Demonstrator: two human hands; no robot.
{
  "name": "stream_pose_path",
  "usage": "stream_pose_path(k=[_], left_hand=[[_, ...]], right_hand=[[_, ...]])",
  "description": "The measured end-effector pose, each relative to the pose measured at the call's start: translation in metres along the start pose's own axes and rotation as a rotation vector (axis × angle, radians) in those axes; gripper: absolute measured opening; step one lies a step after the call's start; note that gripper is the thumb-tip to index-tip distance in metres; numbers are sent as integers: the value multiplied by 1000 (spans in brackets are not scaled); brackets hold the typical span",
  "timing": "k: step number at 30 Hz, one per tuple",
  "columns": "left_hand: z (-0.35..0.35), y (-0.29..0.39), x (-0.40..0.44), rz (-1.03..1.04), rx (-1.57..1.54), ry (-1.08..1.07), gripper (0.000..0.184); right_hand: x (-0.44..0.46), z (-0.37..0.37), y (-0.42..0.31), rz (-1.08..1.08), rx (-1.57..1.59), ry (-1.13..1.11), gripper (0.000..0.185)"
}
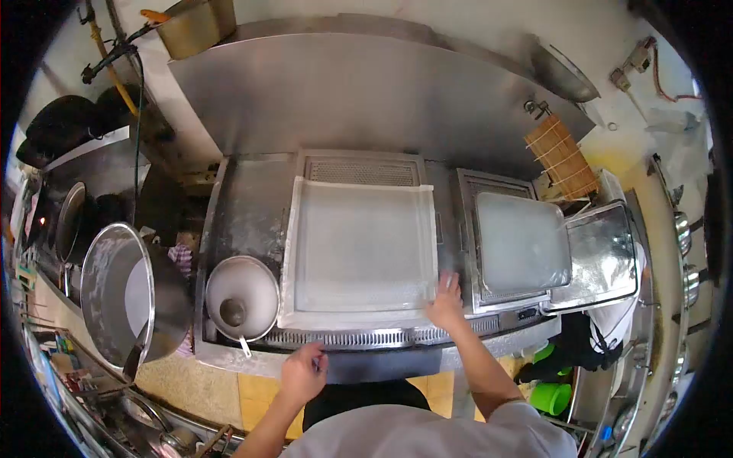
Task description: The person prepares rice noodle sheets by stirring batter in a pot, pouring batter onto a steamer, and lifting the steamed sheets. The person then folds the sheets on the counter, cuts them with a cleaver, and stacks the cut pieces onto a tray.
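Note:
A square, cloth-covered steamer tray [363, 244] with a pale, translucent surface lies over the middle of the steel counter. At its front right corner is my right hand [445, 301], fingers stretched out along the edge; it seems to touch the corner. My left hand [305, 372] hovers by the counter's front edge, fingers curled in, nothing visible in them. Just left of the tray sits a metal bowl [267, 294] of whitish liquid, with a ladle [233, 311] in it, its white handle over the rim.
On the right, a rectangular tray with a whitish, cloudy surface [525, 243] rests on another steamer, beside a shiny metal tray [603, 256]. A large pot [168, 298] stands left. A bamboo mat [561, 156] hangs at the back right. A green bucket [550, 398] is below.

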State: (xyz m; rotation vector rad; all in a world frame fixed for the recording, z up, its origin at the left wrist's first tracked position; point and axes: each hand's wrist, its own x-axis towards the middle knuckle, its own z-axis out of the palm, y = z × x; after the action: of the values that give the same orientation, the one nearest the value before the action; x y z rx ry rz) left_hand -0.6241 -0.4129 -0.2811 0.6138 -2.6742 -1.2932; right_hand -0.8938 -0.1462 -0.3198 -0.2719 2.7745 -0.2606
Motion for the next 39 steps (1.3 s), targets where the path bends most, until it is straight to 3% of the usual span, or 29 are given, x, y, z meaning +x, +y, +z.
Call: stream_pose_path(k=[2,5,6,8,10,12,15,17,18,21,25,27,30,33,35,38,39], left_hand=[[-5,-15,0,37,16,13,26],[-28,-19,0,63,35,-20,29],[-32,-21,-2,79,28,-26,29],[-41,-19,-6,116,37,-28,30],[-42,-23,-14,133,44,5,31],[-44,-23,-24,132,40,19,31],[-45,-19,-39,94,17,10,31],[-45,-13,-47,55,7,13,30],[-44,-11,-51,38,-6,24,31],[-38,-4,-63,9,-24,39,34],[-23,14,-68,19,0,23,34],[-12,25,-67,39,-3,9,34],[14,41,-57,85,-17,-32,33],[39,58,-48,113,16,-101,33],[52,70,-45,131,82,-138,32],[57,82,-52,173,96,-162,33],[56,82,-53,162,92,-158,33]], right_hand=[[-18,6,-8,-2,22,168,85],[-2,22,-47,-214,213,222,77],[-8,10,-85,-206,202,202,56],[10,31,-129,-304,481,4,35],[13,47,-179,-499,513,-73,21],[27,75,-213,-559,303,-309,19],[9,83,-249,-291,338,-676,20],[10,91,-246,-619,108,-480,22],[13,97,-241,-777,-9,-374,23],[19,89,-179,-623,13,-310,25],[25,45,-46,-370,-322,-231,23],[0,15,4,-193,-186,-40,23],[-13,-17,58,-263,109,55,27],[14,-36,111,18,85,321,27],[29,-45,153,-38,-70,428,28],[65,-18,209,-37,-293,149,34],[62,-22,202,16,-266,189,38]])
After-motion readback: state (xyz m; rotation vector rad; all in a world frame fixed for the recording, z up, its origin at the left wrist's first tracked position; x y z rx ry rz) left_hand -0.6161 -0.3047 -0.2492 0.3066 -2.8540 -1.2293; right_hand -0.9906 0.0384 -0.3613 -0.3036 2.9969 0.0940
